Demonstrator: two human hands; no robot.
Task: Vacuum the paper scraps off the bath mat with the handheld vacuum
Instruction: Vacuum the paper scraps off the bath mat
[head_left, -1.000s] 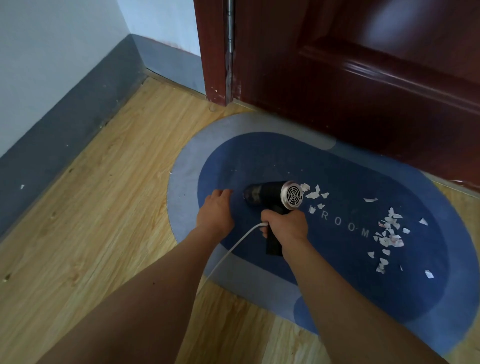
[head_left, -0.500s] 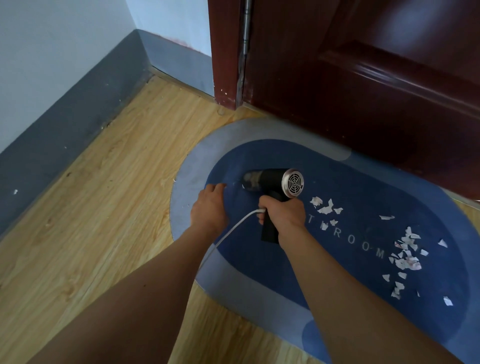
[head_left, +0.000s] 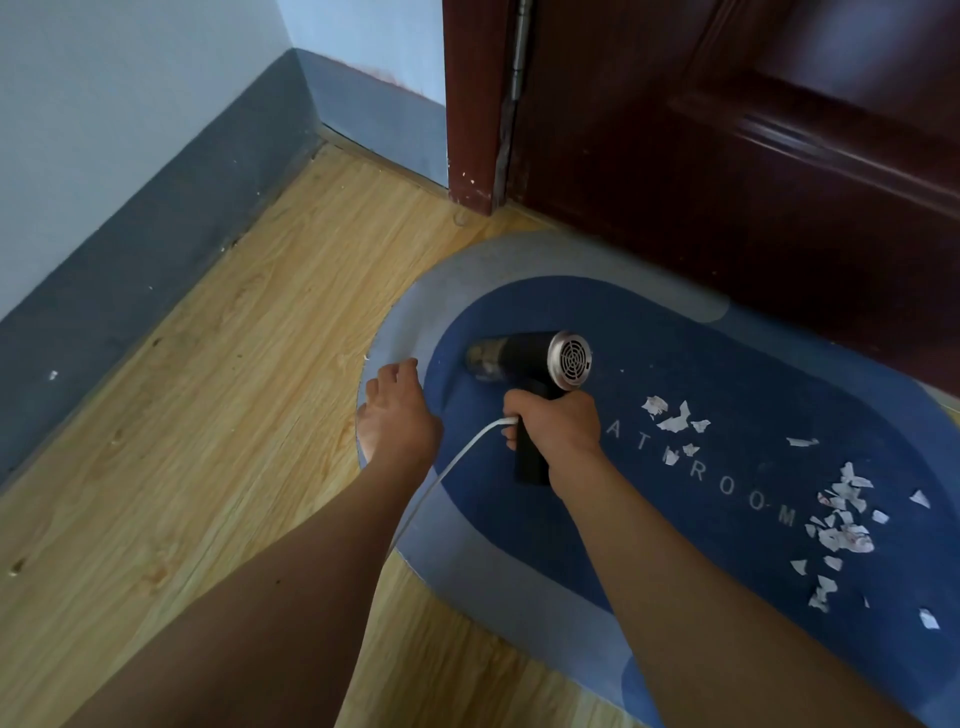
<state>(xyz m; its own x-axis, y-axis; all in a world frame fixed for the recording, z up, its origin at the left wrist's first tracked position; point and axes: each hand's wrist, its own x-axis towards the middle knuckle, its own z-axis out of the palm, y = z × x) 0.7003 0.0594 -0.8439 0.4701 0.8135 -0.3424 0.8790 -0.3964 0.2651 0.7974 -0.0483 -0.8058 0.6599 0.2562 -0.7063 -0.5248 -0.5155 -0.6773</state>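
Right of my right hand (head_left: 553, 431), paper scraps (head_left: 674, 423) lie on the mat (head_left: 519, 525). Its fingers wrap tight round the vacuum (head_left: 524, 353). My left hand (head_left: 397, 415) rests loose on the mat's edge.

Vacuum (head_left: 524, 358) on mat (head_left: 519, 582), scraps (head_left: 841, 525) right.

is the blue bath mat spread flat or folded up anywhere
Spread flat. The oval blue bath mat lies unfolded on the wooden floor, no visible edge curled; the left hand rests on its left end.
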